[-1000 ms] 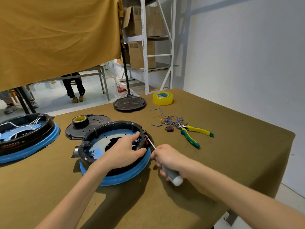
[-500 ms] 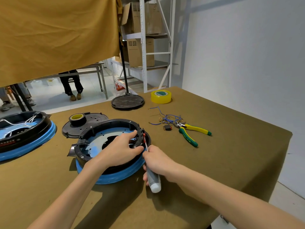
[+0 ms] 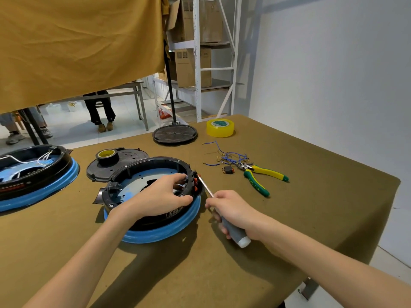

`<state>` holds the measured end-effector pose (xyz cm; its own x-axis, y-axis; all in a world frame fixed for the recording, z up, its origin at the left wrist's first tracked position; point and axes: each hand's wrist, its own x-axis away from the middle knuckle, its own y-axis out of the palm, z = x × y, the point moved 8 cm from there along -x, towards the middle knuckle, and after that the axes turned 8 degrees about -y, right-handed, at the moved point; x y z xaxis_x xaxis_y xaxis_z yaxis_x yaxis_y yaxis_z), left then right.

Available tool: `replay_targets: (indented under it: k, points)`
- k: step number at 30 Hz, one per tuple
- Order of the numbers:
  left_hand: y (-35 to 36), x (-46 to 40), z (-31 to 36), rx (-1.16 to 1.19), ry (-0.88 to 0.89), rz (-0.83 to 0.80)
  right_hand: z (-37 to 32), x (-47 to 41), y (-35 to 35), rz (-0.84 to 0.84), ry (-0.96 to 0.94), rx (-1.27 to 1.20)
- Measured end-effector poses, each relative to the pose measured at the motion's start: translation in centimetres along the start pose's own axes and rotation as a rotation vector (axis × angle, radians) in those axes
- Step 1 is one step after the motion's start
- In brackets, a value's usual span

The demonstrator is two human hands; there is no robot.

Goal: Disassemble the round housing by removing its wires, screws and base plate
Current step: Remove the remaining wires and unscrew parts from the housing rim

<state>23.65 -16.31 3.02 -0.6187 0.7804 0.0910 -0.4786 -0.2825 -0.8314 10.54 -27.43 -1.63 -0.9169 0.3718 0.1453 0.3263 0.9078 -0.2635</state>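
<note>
mid screw-removal, judging by the tool at the rim; round housing (image 3: 153, 196) sits on the table (image 3: 289, 218) near its front edge, black ring on a blue base, open side up, pale base plate (image 3: 135, 185) still seated inside; left hand (image 3: 160, 196) draped over the housing's 3 o'clock wall, fingers curled down inside the rim and gripping it, thumb on the outer wall, steadying; right hand (image 3: 231, 210) just off the housing at 3 o'clock, wrapped tight round the grey handle of a screwdriver (image 3: 222, 210), shaft angled up toward 10 o'clock, tip meeting the cluster of red parts (image 3: 195, 182) on the outer rim; whether the tip sits in a screw head, too small to tell; next move likely calls for seating the tip squarely, pressing along the shaft and turning while the left hand resists the twist; already pulled wires (image 3: 229, 157) lie at 2 o'clock from the housing, beside green-and-yellow pliers (image 3: 260, 176), well apart from both hands; so wires seemingly done, screws under way, plate yet to lift.
</note>
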Motion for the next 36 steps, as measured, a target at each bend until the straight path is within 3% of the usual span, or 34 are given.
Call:
replay_targets:
  k: [4,12,14,17,21,25,32,36]
  points:
    - [-0.2,0.0,0.3,0.022,0.014,-0.082,-2.8,-1.8,-2.9,0.213,-0.242,0.179]
    - [-1.2,1.0,-0.7,0.048,0.063,-0.116,-5.2,-6.0,-1.7,0.172,-0.410,0.309]
    - [-1.2,0.7,-0.6,0.062,0.034,-0.045,-5.3,-6.2,-1.6,0.159,-0.450,0.339]
    - [-1.7,0.5,-0.5,-0.012,-0.052,0.200,-5.8,-6.0,-1.9,0.173,-0.522,0.431]
    - [-2.0,0.7,0.3,-0.159,-0.077,0.428,-4.4,-6.3,-5.2,0.316,-0.436,0.206]
    - [-2.3,0.7,1.0,-0.224,-0.071,0.530,-2.7,-8.3,-9.1,0.444,-0.249,0.361]
    - [-2.5,0.9,0.8,-0.233,-0.003,0.538,-2.8,-11.8,-12.1,0.455,-0.105,0.618]
    - [-3.1,0.8,-0.2,-0.167,0.046,0.402,-4.0,-10.1,-9.8,0.399,-0.227,0.713]
